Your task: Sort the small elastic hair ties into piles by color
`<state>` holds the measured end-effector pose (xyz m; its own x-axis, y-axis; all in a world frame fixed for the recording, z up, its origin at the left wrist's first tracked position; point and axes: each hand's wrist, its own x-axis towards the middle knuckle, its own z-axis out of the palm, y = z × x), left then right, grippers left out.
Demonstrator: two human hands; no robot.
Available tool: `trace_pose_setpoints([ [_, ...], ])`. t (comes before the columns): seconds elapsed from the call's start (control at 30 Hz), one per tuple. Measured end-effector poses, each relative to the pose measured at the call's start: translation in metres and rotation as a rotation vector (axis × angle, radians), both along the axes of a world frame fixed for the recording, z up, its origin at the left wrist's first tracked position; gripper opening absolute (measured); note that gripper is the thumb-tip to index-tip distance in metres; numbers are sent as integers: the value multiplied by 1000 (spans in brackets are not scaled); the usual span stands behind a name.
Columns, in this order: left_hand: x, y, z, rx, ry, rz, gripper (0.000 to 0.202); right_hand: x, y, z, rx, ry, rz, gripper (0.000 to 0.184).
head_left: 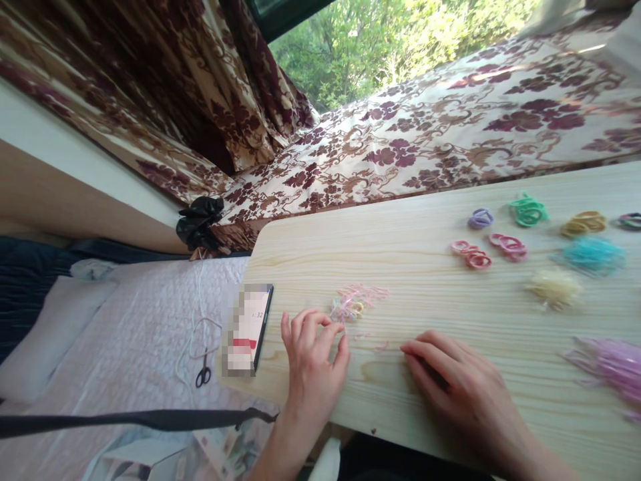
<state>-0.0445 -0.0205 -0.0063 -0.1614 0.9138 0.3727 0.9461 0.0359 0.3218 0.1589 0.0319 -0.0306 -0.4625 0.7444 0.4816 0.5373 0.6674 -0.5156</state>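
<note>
My left hand (316,351) hovers at the near edge of a small mixed pile of thin elastic bands (350,306), pink, white and yellow. Its fingers are spread, thumb and index tips close together, with nothing visible between them. A few loose pink bands (381,347) lie between my two hands. On the right, my right hand (458,384) rests on the wooden table (370,254), fingers curled together and thumb tucked close to the index finger. Whatever its fingers may hold is hidden.
Sorted band piles lie at the right: purple (481,218), green (529,210), red (471,254), pink (509,246), tan (584,224), blue (593,255), cream (555,288) and lilac (613,367). A phone (249,331) lies by the left edge. Scissors (203,375) lie on the bed (145,334).
</note>
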Motion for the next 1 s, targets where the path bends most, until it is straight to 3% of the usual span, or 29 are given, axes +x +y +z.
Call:
trace_pose_setpoints([
  [0.4, -16, 10, -2, -39, 41, 83, 18, 1, 1, -3, 7, 7, 6, 23],
  [0.67, -16, 18, -5, -97, -10, 145, 6, 3, 0, -6, 6, -17, 22, 21],
  [1.0, -17, 22, -6, -16, -64, 78, 15, 3, 0, -4, 24, -15, 23, 22],
])
